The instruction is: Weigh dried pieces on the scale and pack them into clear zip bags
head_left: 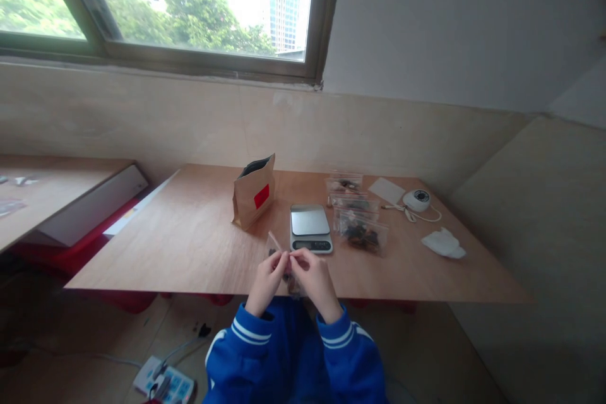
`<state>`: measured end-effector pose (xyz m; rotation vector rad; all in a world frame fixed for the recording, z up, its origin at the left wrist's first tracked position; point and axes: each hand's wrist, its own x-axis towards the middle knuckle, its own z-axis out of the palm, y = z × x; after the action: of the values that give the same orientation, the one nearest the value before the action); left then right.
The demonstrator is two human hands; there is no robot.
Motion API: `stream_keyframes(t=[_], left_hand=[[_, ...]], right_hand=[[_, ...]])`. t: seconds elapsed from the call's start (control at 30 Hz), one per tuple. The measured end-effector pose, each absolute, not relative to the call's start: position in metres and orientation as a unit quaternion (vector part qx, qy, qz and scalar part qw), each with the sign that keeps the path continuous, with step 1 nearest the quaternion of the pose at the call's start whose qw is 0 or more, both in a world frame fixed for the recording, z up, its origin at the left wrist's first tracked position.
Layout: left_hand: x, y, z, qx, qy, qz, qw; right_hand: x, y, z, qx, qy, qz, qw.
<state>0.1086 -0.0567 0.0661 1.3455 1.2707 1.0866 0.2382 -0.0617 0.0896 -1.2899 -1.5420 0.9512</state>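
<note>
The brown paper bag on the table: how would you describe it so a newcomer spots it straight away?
Start at the light wooden table under the window. Left of the small silver kitchen scale stands the upright brown paper bag, its dark-lined top open. It alone bears a red label, while the small clear plastic bags right of the scale lie flat.

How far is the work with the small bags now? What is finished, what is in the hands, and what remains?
Done: three filled clear bags lie right of the scale. In hand: the left hand and right hand pinch the top of another small clear bag at the table edge; whether it is sealed cannot be told. Left: the brown paper bag stands open, so probably more remains, though its contents are hidden.
</note>
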Motion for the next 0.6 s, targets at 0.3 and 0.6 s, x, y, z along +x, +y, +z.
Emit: stream_keyframes(t=[0.3,0.6], left_hand=[[0.11,-0.059,0.07,0.539,0.538,0.461,0.456],[0.112,-0.061,0.077,0.556,0.507,0.453,0.478]], right_hand=[[0.236,-0.065,0.085,-0.512,-0.592,0.404,0.475],[0.241,-0.066,0.093,-0.545,-0.575,0.4,0.462]])
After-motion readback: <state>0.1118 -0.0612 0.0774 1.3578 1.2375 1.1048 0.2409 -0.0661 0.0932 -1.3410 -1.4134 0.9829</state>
